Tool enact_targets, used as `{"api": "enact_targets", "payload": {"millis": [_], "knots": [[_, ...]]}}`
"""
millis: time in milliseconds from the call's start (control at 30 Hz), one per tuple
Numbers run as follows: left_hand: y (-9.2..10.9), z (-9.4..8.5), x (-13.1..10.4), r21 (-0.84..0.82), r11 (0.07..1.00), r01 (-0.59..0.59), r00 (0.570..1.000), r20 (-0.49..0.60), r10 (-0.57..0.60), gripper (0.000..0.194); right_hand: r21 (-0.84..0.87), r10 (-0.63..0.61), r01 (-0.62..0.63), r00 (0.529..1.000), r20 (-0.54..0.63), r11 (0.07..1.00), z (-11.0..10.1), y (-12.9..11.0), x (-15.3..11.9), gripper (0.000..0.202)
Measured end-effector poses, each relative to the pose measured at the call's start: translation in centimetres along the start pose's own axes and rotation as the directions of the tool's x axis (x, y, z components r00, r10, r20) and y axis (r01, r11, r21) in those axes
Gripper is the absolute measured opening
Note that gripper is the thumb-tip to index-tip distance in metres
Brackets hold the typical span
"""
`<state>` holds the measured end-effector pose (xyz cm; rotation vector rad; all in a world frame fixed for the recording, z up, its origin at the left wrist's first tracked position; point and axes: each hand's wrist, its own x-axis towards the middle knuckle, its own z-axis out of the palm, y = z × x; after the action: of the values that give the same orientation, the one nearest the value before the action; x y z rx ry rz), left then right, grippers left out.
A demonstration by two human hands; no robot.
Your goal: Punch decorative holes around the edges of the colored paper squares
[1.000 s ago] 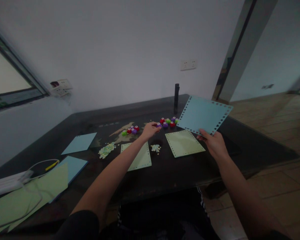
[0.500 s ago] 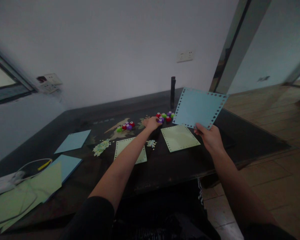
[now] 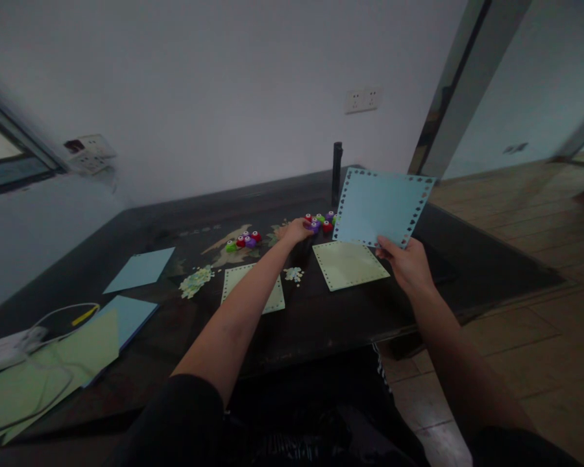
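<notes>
My right hand (image 3: 409, 264) pinches the lower edge of a light blue paper sheet (image 3: 379, 207), its border lined with punched shapes, and holds it raised and tilted over the table. At the far middle, my left hand (image 3: 296, 231) has its fingers closed on a purple craft punch (image 3: 314, 227), among a cluster of red, green and purple punches. A pale green sheet (image 3: 351, 264) with punched edges lies below the blue one. Another punched green sheet (image 3: 274, 299) is partly hidden under my left forearm.
More craft punches (image 3: 246, 240) sit left of my left hand. Piles of paper bits (image 3: 195, 281) lie on the dark table (image 3: 311, 324). A black upright object (image 3: 337, 174) stands behind. Blue sheets (image 3: 140, 269), green sheets (image 3: 68, 357) and a white power strip (image 3: 4, 353) with cable occupy the left.
The blue sheet in my right hand has shifted slightly left and turned a little. My left hand stays at the purple craft punch. The camera view has moved slightly.
</notes>
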<state>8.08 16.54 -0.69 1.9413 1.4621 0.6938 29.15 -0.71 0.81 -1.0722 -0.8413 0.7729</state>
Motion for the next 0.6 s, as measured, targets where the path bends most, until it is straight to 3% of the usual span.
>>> {"api": "enact_targets", "payload": {"millis": [233,367,500,600], "knots": [[-0.1,-2.1,-2.0,-0.031,0.997,-0.065,0.987,-0.152,0.059,0.027,0.005,0.025,-0.025,1.000,0.014,1.000,0.0,-0.2,-0.3,0.030],[0.3,-3.7,-4.4,-0.213,0.970,-0.116,0.977,-0.200,0.073,0.024,0.016,0.017,-0.017,1.000,0.010,1.000,0.1,-0.1,-0.3,0.030],[1.4,-4.1,-7.4,-0.412,0.905,-0.106,0.993,-0.098,0.072,0.019,-0.022,-0.010,0.010,1.000,-0.004,1.000,0.0,0.3,-0.2,0.031],[2.7,-3.5,-9.7,-0.447,0.888,-0.105,0.991,0.024,0.129,0.021,-0.088,-0.022,0.027,0.998,0.056,0.996,-0.2,0.6,-0.1,0.031]]}}
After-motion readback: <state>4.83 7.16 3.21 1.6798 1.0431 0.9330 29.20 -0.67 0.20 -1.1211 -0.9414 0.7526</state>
